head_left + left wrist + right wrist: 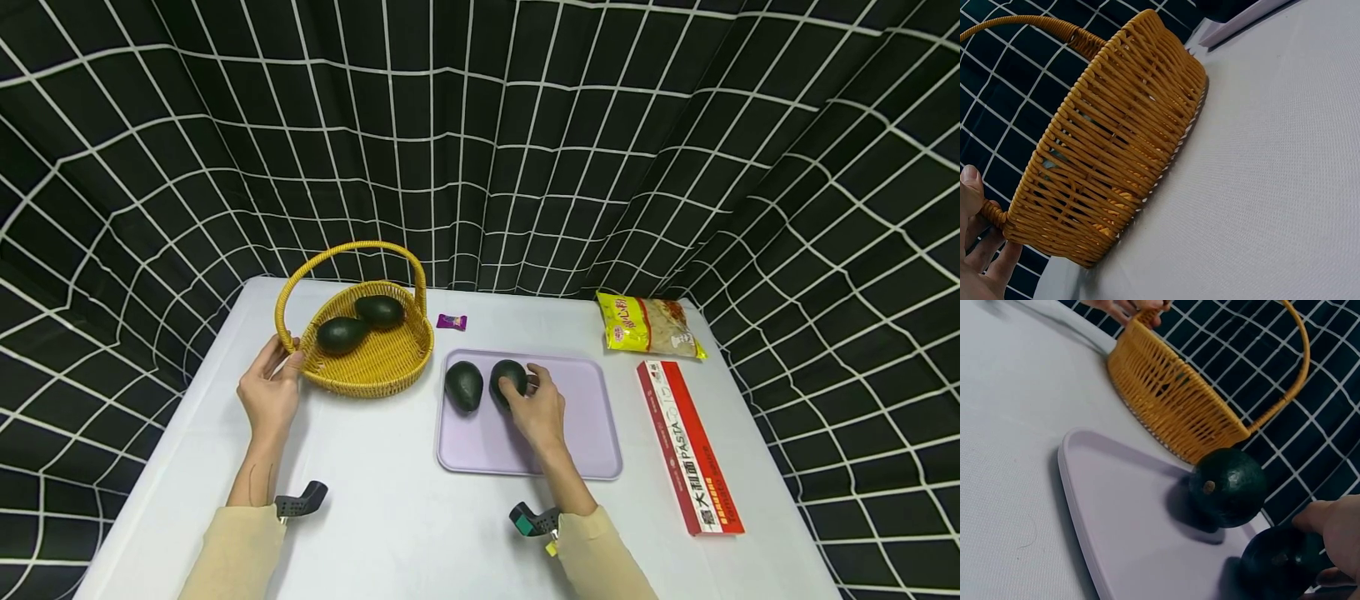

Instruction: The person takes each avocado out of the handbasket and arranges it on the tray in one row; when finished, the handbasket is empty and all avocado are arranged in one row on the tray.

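Observation:
My left hand (pixel 270 390) grips the base of the handle of a yellow wicker basket (pixel 367 382), thumb and fingers about it at the basket's left side. Two dark green avocados lie inside, one avocado (pixel 341 336) in front of the other avocado (pixel 379 311). On a lilac tray (pixel 577 417) to the right are two more. My right hand (pixel 542 410) pinches the right-hand avocado (pixel 1279 562) between thumb and fingers, low over the tray. Just left of it rests the other tray avocado (pixel 463 387), untouched.
A small purple wrapped candy (pixel 452 322) lies between basket and tray, farther back. Right of the tray are a yellow noodle packet (pixel 649 325) and a long red pasta box (pixel 690 446). All stand on a white table (pixel 390 517), with a black gridded curtain behind.

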`<action>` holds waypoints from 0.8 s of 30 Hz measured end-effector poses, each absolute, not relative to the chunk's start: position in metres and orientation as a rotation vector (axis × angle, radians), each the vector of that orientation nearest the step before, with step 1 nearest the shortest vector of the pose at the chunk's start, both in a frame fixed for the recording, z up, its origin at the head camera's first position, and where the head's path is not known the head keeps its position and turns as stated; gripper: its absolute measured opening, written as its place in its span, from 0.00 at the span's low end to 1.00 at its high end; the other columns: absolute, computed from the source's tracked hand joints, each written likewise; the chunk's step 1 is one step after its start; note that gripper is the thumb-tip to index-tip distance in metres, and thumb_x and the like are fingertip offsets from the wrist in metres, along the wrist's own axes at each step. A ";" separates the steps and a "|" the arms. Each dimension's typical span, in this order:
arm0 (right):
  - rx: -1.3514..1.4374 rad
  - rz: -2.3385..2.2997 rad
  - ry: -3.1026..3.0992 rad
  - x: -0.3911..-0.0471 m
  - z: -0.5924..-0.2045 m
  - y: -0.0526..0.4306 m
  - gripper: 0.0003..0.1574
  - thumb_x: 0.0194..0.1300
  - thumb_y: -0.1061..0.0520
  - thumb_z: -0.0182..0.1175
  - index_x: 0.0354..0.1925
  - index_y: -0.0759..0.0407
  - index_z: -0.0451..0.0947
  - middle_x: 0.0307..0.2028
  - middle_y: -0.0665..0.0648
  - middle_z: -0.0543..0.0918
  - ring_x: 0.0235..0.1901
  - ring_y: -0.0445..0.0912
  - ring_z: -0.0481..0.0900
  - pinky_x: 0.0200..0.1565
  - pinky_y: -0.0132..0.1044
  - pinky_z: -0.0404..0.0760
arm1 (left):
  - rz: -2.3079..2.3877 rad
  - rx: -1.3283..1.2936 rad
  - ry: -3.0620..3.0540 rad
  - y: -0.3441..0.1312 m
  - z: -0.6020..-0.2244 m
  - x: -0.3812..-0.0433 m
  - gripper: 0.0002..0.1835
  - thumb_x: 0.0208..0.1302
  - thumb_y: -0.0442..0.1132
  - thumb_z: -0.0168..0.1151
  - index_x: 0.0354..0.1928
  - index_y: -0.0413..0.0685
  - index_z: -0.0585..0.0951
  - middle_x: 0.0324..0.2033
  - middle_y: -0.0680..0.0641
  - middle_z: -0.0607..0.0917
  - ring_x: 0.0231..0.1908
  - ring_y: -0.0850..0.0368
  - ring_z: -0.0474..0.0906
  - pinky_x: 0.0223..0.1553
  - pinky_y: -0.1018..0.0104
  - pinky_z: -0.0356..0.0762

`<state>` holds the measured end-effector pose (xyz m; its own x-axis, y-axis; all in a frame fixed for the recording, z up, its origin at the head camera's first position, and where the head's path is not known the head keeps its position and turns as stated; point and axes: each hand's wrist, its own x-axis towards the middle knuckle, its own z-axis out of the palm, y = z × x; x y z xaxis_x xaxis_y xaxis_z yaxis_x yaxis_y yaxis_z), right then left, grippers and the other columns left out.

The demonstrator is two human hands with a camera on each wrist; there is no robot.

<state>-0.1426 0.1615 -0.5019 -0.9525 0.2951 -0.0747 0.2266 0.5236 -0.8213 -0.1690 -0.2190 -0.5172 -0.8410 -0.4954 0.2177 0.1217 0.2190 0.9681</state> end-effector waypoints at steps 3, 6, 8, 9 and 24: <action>-0.458 1.431 -2.678 -0.143 -0.502 0.161 0.45 0.69 0.42 0.69 0.75 0.60 0.66 0.64 0.69 0.80 0.63 0.65 0.80 0.61 0.57 0.87 | -1.668 0.339 -2.001 -0.218 -0.517 -0.169 0.26 0.71 0.35 0.69 0.69 0.47 0.78 0.60 0.37 0.85 0.59 0.60 0.85 0.53 0.84 0.83; -0.462 1.422 -2.679 -0.143 -0.502 0.162 0.45 0.68 0.42 0.69 0.74 0.60 0.67 0.64 0.68 0.81 0.63 0.65 0.81 0.62 0.57 0.87 | -1.669 0.333 -1.995 -0.218 -0.517 -0.169 0.26 0.71 0.35 0.69 0.69 0.46 0.79 0.60 0.38 0.85 0.59 0.60 0.85 0.53 0.84 0.83; -0.465 1.418 -2.678 -0.143 -0.502 0.162 0.46 0.68 0.42 0.69 0.74 0.60 0.67 0.63 0.68 0.81 0.62 0.64 0.81 0.62 0.57 0.86 | -1.671 0.332 -1.994 -0.218 -0.517 -0.169 0.26 0.71 0.34 0.69 0.69 0.46 0.79 0.60 0.38 0.86 0.59 0.61 0.85 0.54 0.84 0.83; -0.466 1.415 -2.679 -0.144 -0.502 0.162 0.46 0.68 0.42 0.70 0.74 0.59 0.67 0.63 0.68 0.81 0.62 0.64 0.81 0.63 0.57 0.86 | -1.671 0.332 -1.994 -0.218 -0.517 -0.168 0.26 0.71 0.34 0.69 0.69 0.47 0.79 0.60 0.38 0.86 0.59 0.61 0.85 0.53 0.84 0.83; -0.447 1.475 -2.674 -0.143 -0.498 0.163 0.46 0.70 0.37 0.66 0.75 0.57 0.66 0.71 0.68 0.74 0.70 0.65 0.74 0.73 0.58 0.76 | -1.649 0.352 -2.032 -0.219 -0.516 -0.168 0.26 0.72 0.36 0.68 0.70 0.47 0.78 0.61 0.38 0.85 0.60 0.55 0.84 0.54 0.82 0.84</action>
